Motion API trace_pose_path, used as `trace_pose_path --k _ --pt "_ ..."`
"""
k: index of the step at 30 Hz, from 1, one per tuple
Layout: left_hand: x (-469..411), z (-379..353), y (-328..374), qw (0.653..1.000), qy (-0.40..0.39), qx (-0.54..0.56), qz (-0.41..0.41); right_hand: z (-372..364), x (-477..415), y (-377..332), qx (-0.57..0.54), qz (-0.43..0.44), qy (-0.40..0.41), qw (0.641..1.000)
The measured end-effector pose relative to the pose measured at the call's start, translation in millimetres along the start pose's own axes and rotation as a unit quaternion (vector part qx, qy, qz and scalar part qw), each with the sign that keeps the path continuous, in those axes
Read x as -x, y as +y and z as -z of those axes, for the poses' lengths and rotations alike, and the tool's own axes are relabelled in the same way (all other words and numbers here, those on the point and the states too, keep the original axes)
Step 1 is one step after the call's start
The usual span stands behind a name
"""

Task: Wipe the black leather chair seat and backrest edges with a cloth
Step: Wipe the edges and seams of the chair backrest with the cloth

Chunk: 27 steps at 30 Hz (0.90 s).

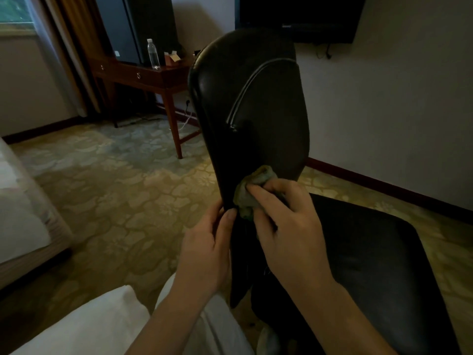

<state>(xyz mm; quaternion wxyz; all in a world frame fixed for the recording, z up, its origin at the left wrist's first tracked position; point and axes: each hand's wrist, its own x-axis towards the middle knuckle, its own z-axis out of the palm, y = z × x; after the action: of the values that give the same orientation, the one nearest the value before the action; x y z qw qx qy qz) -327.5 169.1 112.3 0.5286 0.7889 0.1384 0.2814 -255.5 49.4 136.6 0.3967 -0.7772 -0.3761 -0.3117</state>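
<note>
Nearest the camera, a leg in pale trousers (97, 326) fills the bottom left corner. Just above it the left hand (207, 242) grips the near edge of the black backrest (250, 98), thumb laid on the front face and fingers wrapped behind. Beside it the right hand (289, 226) clutches a bunched grey-green cloth (253, 193), pressing it against the lower part of the backrest close to that same edge. The seat (371, 252) spreads dark to the right below the right wrist. A patterned carpet (115, 188) covers the floor, with what looks like a bed corner (20, 201) at the left, though the light is dim. Farther off stands a wooden desk (153, 78) carrying a clear water bottle (153, 54), and a dark television (302, 16) hangs on the far wall
</note>
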Motion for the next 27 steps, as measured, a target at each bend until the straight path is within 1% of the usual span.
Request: trace_pose_path --k 3,7,15,22,27 --pt "1 0 1 1.000 0.005 -0.002 0.003 1 11 7 -0.006 0.009 -0.007 1.000" --pt "2 -1 -1 1.000 0.010 -0.002 0.000 3 33 20 0.012 -0.003 -0.049 0.999" --pt "2 -2 -2 1.000 0.010 0.005 0.001 4 9 8 -0.004 0.004 -0.015 1.000" --pt "2 -3 -5 1.000 0.017 -0.005 -0.005 5 46 25 0.050 -0.012 -0.072 0.996" --pt "2 -4 -4 1.000 0.026 0.003 0.004 4 35 18 0.083 -0.005 -0.050 0.995"
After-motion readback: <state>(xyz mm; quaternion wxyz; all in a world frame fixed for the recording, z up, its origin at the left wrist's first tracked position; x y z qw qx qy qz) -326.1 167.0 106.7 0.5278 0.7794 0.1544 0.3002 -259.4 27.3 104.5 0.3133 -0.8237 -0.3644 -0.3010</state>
